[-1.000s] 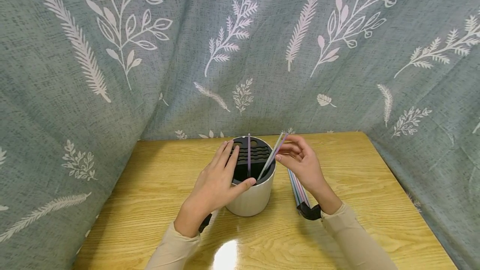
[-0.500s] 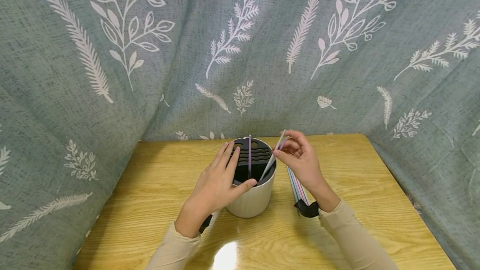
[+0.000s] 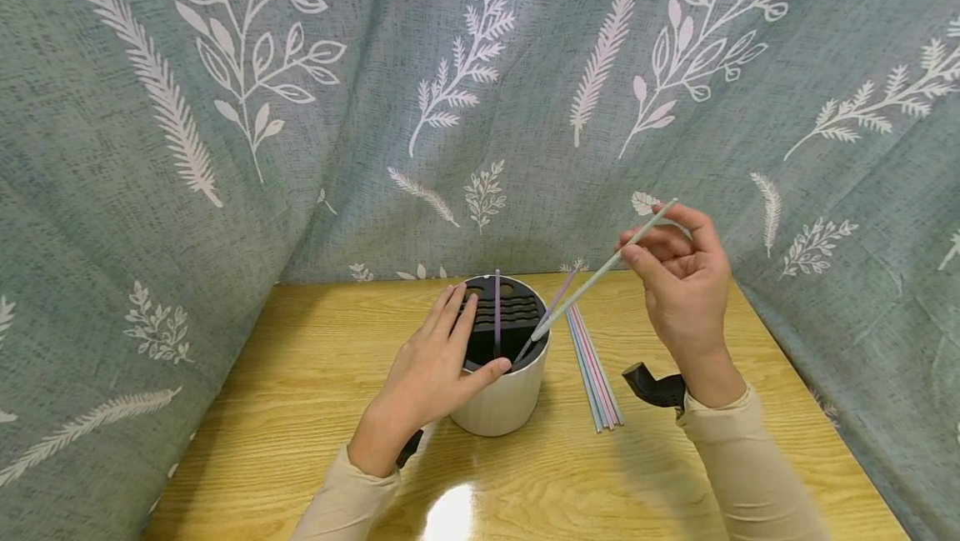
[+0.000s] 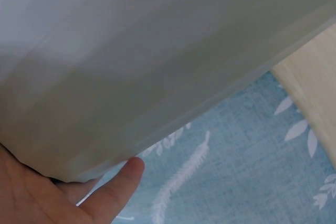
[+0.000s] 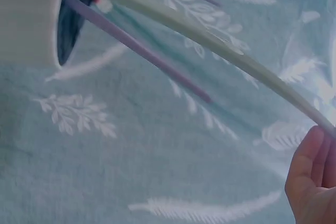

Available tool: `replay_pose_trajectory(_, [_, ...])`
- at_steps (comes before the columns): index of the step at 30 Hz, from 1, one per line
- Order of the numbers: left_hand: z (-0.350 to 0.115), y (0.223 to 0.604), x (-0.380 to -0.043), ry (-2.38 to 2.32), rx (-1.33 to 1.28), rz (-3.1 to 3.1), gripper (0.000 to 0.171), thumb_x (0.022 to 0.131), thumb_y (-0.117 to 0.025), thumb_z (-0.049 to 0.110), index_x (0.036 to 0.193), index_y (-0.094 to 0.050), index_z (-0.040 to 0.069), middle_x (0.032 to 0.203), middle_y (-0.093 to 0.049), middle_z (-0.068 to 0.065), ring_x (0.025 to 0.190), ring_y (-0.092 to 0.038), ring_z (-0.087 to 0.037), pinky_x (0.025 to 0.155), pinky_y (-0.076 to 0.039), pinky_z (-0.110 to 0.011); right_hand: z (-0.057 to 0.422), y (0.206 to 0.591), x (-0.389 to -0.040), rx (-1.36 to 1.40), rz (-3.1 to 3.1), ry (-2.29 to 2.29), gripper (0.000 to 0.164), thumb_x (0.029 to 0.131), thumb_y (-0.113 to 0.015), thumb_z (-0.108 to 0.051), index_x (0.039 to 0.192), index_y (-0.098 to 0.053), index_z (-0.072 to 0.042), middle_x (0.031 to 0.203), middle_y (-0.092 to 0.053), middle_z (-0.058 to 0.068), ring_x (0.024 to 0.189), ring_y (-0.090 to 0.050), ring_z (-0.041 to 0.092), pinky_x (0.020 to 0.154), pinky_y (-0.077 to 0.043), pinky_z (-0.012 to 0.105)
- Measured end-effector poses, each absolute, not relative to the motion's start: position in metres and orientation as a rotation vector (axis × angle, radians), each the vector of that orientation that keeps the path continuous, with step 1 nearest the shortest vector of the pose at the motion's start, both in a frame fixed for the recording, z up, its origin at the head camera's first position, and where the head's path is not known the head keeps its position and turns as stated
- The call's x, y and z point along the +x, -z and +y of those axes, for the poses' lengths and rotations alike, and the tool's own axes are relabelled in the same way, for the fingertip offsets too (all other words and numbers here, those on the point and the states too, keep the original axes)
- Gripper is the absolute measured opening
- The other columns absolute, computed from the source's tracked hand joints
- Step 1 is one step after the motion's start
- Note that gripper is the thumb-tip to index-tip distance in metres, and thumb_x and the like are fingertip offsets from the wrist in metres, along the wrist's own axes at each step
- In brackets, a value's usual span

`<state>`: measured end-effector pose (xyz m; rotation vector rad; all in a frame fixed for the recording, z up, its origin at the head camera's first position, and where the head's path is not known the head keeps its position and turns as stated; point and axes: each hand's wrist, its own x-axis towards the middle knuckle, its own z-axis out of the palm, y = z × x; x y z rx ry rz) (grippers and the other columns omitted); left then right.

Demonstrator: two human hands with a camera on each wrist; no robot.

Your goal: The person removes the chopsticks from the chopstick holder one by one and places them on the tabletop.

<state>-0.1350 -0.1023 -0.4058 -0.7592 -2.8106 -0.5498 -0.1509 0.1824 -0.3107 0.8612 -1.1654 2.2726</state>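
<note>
1. A grey-green cloth (image 3: 360, 124) printed with pale leaves and sprigs rises behind the table's far edge and along its left and right edges.
2. The wooden table (image 3: 322, 374), yellowish and grained, spreads beneath both hands.
3. A white round holder (image 3: 495, 408) stands upright near the middle of the table's far edge; its black top (image 3: 513, 298) has slots toward the far side and a large dark opening toward the near side.
4. The left hand (image 3: 435, 366), in a beige sleeve (image 3: 348, 495), rests on the holder's left side, fingers extended over the top and thumb along the near rim; it is released, clasping nothing.
5. The right hand (image 3: 690, 291) is raised toward the table's far right corner, pinching the upper part of a pale green stick (image 3: 600, 276) between thumb and fingers.
6. A bundle of sticks (image 3: 592, 370), pink, blue and pale, lies between the holder and the table's right edge, nearer the holder.
7. The pale green stick slants down to the right side of the opening; whether its lower end is inside cannot be told.
8. One purple stick (image 3: 497, 308) stands nearly upright in the opening; a second purple stick (image 3: 561, 291) leans rightward over the rim.
</note>
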Motion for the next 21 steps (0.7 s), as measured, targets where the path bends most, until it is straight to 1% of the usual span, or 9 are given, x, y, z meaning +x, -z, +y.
replay_pose_trajectory(5, [-0.102, 0.406, -0.135, 0.554, -0.757, -2.818, 0.099, 0.093, -0.035, 0.078, 0.160, -0.022, 0.006, 0.166, -0.014, -0.012, 0.152, -0.008, -0.026, 0.099, -0.046, -0.055, 0.201, 0.301, -0.145, 0.760, -0.985, -2.372, 0.044, 0.084, -0.056, 0.031, 0.125, -0.047, 0.018, 0.091, -0.069, 0.027, 0.088, -0.069, 0.036, 0.075, -0.058, 0.035])
replay_pose_trajectory(7, [-0.102, 0.406, -0.135, 0.555, -0.751, -2.827, 0.099, 0.093, -0.035, 0.079, 0.160, -0.021, 0.007, 0.166, -0.013, -0.012, 0.152, -0.005, -0.025, 0.100, -0.045, -0.055, 0.209, 0.301, -0.145, 0.732, -0.974, -2.406, 0.045, 0.084, -0.053, 0.033, 0.126, -0.046, 0.017, 0.091, -0.069, 0.028, 0.087, -0.069, 0.036, 0.073, -0.058, 0.035])
replay_pose_trajectory(11, [-0.103, 0.405, -0.135, 0.563, -0.742, -2.830, 0.099, 0.093, -0.035, 0.078, 0.160, -0.021, 0.007, 0.166, -0.012, -0.011, 0.152, -0.004, -0.023, 0.100, -0.045, -0.054, 0.226, 0.310, -0.150, 0.692, -1.105, -2.488, 0.045, 0.088, -0.050, 0.030, 0.130, -0.046, 0.013, 0.095, -0.070, 0.025, 0.089, -0.070, 0.034, 0.075, -0.058, 0.034])
replay_pose_trajectory(15, [-0.103, 0.405, -0.135, 0.570, -0.739, -2.830, 0.099, 0.093, -0.036, 0.078, 0.160, -0.022, 0.007, 0.166, -0.012, -0.011, 0.152, -0.003, -0.023, 0.102, -0.043, -0.053, 0.241, 0.334, -0.169, 0.574, -1.409, -2.511, 0.046, 0.093, -0.052, 0.022, 0.137, -0.046, 0.008, 0.098, -0.072, 0.017, 0.096, -0.071, 0.027, 0.079, -0.057, 0.031])
replay_pose_trajectory(19, [-0.102, 0.405, -0.135, 0.564, -0.743, -2.827, 0.099, 0.093, -0.036, 0.078, 0.160, -0.022, 0.007, 0.166, -0.011, -0.010, 0.152, -0.005, -0.024, 0.102, -0.044, -0.053, 0.257, 0.366, -0.192, 0.387, -1.756, -2.439, 0.047, 0.095, -0.061, 0.010, 0.138, -0.046, 0.001, 0.100, -0.073, 0.010, 0.098, -0.071, 0.021, 0.080, -0.057, 0.029])
replay_pose_trajectory(21, [-0.102, 0.405, -0.135, 0.562, -0.749, -2.822, 0.099, 0.093, -0.036, 0.078, 0.160, -0.022, 0.007, 0.166, -0.012, -0.010, 0.152, -0.007, -0.026, 0.100, -0.046, -0.053, 0.265, 0.385, -0.204, 0.286, -1.923, -2.377, 0.047, 0.096, -0.064, 0.005, 0.138, -0.046, -0.002, 0.103, -0.073, 0.009, 0.097, -0.071, 0.018, 0.081, -0.056, 0.030])
